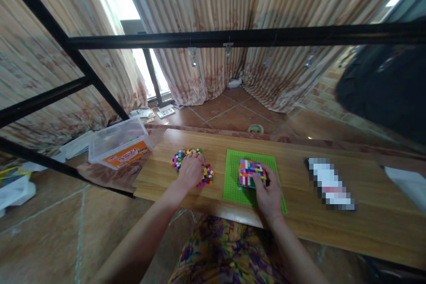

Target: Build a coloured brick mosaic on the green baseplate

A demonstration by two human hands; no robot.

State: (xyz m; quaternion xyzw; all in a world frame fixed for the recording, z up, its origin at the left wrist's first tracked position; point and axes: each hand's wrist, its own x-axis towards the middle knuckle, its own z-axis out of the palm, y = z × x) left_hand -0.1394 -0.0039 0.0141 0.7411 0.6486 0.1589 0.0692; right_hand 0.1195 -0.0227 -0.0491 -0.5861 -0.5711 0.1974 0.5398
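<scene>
My left hand [191, 169] rests over a loose pile of small multicoloured building bricks [182, 154], fingers reaching down among them. Its fingers look stretched and slightly apart, though the tips are partly hidden; no brick can be made out in them. On a green baseplate [234, 157] lies a rectangular block of joined bricks [248, 173], its top a patchwork of pink, white, orange, blue and other colours. My right hand [270, 193] grips this block at its right side, thumb at the near edge and fingers around the far right corner.
The wooden table [299, 226] also bears a blurred-out phone-like object [331, 184] and a white sheet [404, 184] at right. A clear plastic box [120, 142] with an orange label stands left of it. A black metal bar [213, 39] crosses ahead, before striped curtains [206, 4].
</scene>
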